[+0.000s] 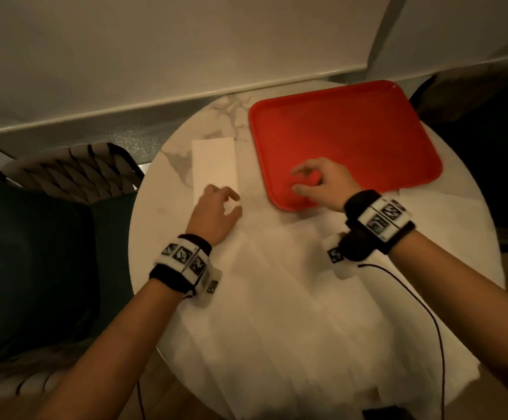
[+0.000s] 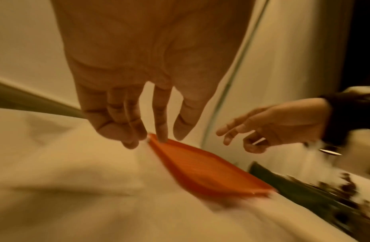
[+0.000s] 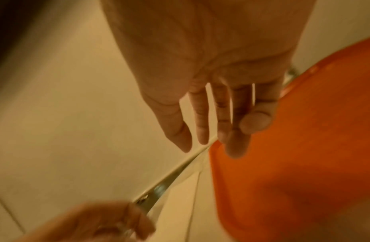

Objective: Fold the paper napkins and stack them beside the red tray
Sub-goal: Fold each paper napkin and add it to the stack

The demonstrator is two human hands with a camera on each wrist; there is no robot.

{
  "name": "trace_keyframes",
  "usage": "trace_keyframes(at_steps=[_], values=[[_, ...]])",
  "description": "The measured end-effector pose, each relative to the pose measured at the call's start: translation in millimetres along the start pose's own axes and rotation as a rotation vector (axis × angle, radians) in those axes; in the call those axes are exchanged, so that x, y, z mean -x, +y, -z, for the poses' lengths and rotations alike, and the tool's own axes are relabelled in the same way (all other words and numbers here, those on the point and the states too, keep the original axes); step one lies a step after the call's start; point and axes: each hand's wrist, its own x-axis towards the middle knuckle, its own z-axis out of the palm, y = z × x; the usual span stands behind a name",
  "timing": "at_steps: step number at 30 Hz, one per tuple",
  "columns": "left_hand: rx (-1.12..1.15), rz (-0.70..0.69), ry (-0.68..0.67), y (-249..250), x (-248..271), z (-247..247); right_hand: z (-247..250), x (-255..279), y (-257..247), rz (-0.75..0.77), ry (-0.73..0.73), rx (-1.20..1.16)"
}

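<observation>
So there's a round marble-look table [image 1: 155,225] taking up most of the head view, with a dark green chair [image 1: 34,253] off to its left. On the far right part of the table sits the red tray [image 1: 346,137], flat and with nothing in it. The near half of the table is covered by a spread of unfolded white napkins [image 1: 292,298], overlapping each other, and the tray's near edge lies on top of that spread. Just left of the tray there's one folded napkin [image 1: 214,162], a long narrow strip running near to far, close to the tray but not touching it. The left hand [image 1: 213,213] is right at the near end of that strip, fingers loosely bent and not holding anything as far as the wrist view shows. The right hand [image 1: 325,183] hovers over the tray's near-left corner, fingers relaxed and spread, holding nothing too.
</observation>
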Motion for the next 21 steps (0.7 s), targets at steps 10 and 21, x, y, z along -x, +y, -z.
trace_keyframes(at_steps=[10, 21], values=[[-0.318, 0.044, -0.192, 66.4, 116.1, -95.7, -13.9, 157.4, 89.6, -0.212, -0.204, 0.05], [-0.58, 0.273, -0.078, 56.5, 144.8, -128.0, -77.0, 169.7, 118.9, -0.219, -0.026, 0.093]])
